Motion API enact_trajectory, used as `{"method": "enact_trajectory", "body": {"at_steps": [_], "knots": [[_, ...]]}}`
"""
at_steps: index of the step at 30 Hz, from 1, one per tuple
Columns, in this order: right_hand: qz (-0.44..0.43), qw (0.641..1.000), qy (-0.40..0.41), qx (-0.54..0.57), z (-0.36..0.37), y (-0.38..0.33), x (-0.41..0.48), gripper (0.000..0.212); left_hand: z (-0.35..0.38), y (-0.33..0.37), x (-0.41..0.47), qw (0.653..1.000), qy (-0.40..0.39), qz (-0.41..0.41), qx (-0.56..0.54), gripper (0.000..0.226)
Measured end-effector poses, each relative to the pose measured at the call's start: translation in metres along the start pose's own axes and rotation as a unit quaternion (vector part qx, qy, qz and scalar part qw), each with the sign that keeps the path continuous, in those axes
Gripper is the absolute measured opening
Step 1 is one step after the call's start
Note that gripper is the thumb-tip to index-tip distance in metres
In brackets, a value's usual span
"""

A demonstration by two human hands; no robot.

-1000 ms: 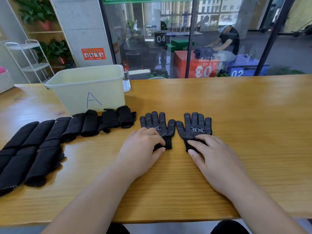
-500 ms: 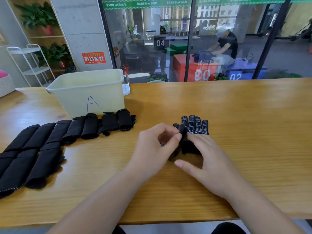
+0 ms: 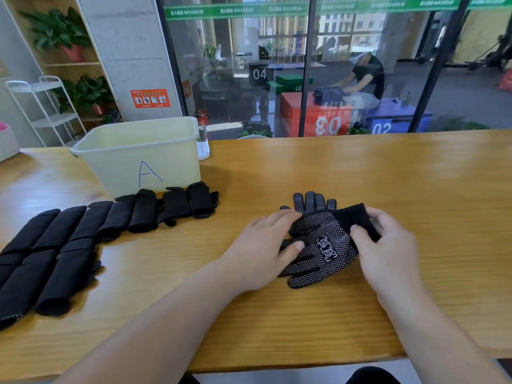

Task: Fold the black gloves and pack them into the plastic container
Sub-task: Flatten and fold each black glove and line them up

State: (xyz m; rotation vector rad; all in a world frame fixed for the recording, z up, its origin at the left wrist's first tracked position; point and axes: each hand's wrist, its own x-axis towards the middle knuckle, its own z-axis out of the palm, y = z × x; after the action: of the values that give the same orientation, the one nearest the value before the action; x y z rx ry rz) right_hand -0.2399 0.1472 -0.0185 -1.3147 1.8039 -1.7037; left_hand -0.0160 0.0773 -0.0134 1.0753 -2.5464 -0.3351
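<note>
On the wooden table [image 3: 360, 173], one dotted black glove [image 3: 324, 245] lies crosswise over a second glove [image 3: 310, 200], whose fingertips show beyond it. The right hand [image 3: 388, 256] has its grip pinched on the upper glove's cuff, while the left hand [image 3: 260, 250] presses flat on its fingers, grip released. Folded gloves [image 3: 116, 220] lie in rows at the left, the nearest touching the plastic container [image 3: 138, 159] marked "A".

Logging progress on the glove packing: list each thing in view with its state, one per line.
Plastic container: upright, open-topped, contents hidden.
Top glove: lying crosswise over the lower glove, cuff pinched.
Lower glove: flat, only fingertips showing.
Folded gloves: lined up on table, unpacked.
Left hand: pressing top glove.
Right hand: gripping cuff.
</note>
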Motion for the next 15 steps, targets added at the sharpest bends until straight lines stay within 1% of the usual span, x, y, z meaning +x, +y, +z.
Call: {"method": "enact_trajectory", "body": {"at_steps": [1,3,7,11,13,15], "knots": [[0.023,1.0,0.009,0.016,-0.001,0.003,0.002,0.032,0.003,-0.006,0.001,0.999,-0.031,0.008,0.031,0.061],[0.047,0.998,0.025,0.023,-0.002,0.009,0.005,0.026,0.007,-0.017,0.0,0.996,-0.054,0.014,0.069,0.065],[0.055,0.997,0.053,0.001,-0.006,0.01,0.009,0.019,0.004,-0.031,-0.004,0.994,-0.02,0.008,0.11,0.07],[0.055,0.996,0.068,-0.008,-0.012,0.013,0.015,0.013,-0.006,-0.042,-0.012,0.99,-0.019,-0.01,0.137,0.071],[0.05,0.997,0.057,-0.026,-0.015,0.011,0.018,0.012,-0.007,-0.048,-0.017,0.99,-0.011,-0.016,0.138,0.074],[0.039,0.997,0.029,-0.056,-0.016,0.007,0.02,0.012,-0.007,-0.05,-0.022,0.993,0.004,-0.014,0.114,0.071]]}}
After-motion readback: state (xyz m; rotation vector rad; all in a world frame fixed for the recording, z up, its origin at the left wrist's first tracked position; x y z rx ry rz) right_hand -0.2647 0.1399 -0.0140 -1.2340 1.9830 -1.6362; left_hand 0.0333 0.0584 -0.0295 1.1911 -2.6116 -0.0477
